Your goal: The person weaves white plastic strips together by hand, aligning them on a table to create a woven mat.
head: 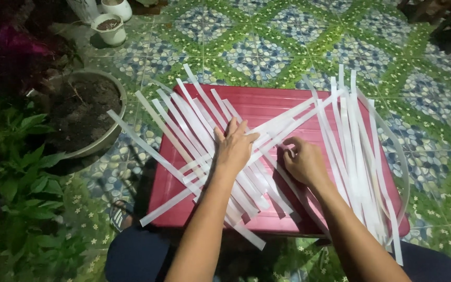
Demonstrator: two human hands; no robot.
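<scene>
Overall, the head view showed one person seated at a low red table (pixel 267 107) strewn with long white strips (pixel 199 122). The left hand (pixel 233 149) lay flat, fingers extended and slightly spread, pressing down on a fan of strips that ran diagonally from upper left to lower right beneath the palm; it gripped nothing. The right hand (pixel 304 163) was curled, fingertips pinched at a crossing strip (pixel 293 121) whose long axis ran from lower left toward upper right, passing just left of those fingertips; whether the pinch was fully closed could not be told. A second bundle of strips (pixel 353 151) lay nearly lengthwise, just right of the right hand. A soil-filled pot (pixel 87 112) stood apart on patterned tiles.
</scene>
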